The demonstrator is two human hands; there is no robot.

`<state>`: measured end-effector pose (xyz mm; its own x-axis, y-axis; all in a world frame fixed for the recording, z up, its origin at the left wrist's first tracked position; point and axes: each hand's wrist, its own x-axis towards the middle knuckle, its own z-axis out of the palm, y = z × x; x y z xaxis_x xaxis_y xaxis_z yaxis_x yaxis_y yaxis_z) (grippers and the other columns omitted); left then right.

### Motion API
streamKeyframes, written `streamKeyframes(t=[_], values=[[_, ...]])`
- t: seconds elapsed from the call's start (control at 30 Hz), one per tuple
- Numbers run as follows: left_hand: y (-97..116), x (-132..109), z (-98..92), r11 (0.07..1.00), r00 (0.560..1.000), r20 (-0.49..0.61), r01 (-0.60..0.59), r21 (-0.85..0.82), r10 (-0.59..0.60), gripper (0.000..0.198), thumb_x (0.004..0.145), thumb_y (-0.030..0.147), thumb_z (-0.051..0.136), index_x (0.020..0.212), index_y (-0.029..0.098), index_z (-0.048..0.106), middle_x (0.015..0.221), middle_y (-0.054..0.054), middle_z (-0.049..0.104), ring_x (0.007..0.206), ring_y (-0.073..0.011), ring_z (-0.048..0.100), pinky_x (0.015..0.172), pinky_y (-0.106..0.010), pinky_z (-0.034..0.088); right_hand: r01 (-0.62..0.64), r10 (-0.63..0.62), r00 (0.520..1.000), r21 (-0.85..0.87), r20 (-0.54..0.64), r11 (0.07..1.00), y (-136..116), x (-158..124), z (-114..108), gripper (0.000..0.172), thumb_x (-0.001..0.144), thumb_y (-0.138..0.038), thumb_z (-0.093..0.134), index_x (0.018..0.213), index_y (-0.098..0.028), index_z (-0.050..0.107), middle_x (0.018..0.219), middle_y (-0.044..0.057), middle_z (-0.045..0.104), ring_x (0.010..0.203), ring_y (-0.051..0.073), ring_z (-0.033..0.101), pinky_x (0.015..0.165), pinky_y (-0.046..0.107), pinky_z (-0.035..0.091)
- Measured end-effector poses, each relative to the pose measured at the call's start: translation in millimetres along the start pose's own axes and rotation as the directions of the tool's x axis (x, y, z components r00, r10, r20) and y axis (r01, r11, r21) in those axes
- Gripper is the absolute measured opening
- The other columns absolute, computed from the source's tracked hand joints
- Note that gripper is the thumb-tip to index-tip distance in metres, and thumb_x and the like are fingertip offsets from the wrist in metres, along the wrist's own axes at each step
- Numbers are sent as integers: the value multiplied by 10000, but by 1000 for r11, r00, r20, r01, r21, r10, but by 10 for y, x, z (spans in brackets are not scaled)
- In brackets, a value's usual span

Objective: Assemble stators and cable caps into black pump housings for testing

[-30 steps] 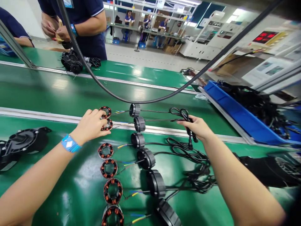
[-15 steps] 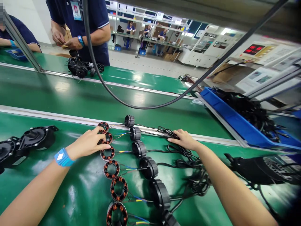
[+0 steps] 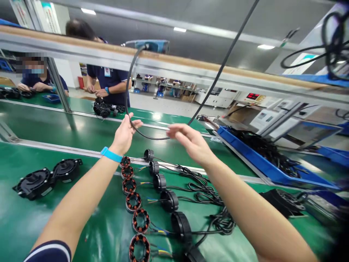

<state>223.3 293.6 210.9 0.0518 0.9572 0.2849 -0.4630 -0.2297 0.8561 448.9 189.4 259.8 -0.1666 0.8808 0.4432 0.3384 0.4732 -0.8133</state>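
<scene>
My left hand (image 3: 124, 134) is raised above the green bench (image 3: 81, 225), fingers apart, touching the low loop of a black hanging hose (image 3: 152, 137). My right hand (image 3: 188, 141) is raised beside it, open and blurred, just right of the hose's lowest point. Below them lies a row of several copper-wound stators (image 3: 133, 201), each wired to a black round cap (image 3: 169, 200). Their black cords (image 3: 207, 196) tangle to the right.
Two black pump housings (image 3: 46, 177) lie at the left. A blue bin (image 3: 261, 163) of black cables stands at the right. A conveyor belt (image 3: 81, 131) runs behind the rail. Two people in dark blue shirts work across it.
Both hands have lifted off the stators and cords and risen to the hanging hose. The camera has tilted upward.
</scene>
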Motion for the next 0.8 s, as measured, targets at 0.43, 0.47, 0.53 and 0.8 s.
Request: streamKeyframes(t=[0.43,0.47,0.53,0.8], values=[[805,-1815,104,817,978,151,205,-539,-145,469,1008,489,586,675,201,424,567,69,167,473,-97,170,464,-207,311,73,-4,994,652,-106,755,-911,1954,746,941,798,-939,464,1378,-201,534,1256,150,634,1299,311,565,1004,509,570],[708,-1958,84,801,972,148,234,-551,-181,505,987,529,606,657,202,410,561,66,186,474,-97,222,501,-215,366,89,-28,994,653,-103,752,-981,1981,779,882,813,-919,480,1340,-215,554,1220,133,640,1272,307,584,984,510,580],[463,-2235,61,773,949,170,316,-550,-267,556,935,628,635,637,206,427,559,44,314,571,-115,472,688,-246,497,103,-50,994,677,-97,729,-1117,1964,863,712,863,-847,514,1223,-237,592,1124,90,653,1185,277,631,943,482,603],[-161,-3120,-168,623,478,618,781,24,-624,923,729,850,691,1447,292,534,1467,-133,591,1290,-329,629,1174,-529,383,-6,7,1000,590,1,808,-1406,334,1065,299,874,-494,664,1052,-265,591,889,1,599,751,153,620,784,356,605]])
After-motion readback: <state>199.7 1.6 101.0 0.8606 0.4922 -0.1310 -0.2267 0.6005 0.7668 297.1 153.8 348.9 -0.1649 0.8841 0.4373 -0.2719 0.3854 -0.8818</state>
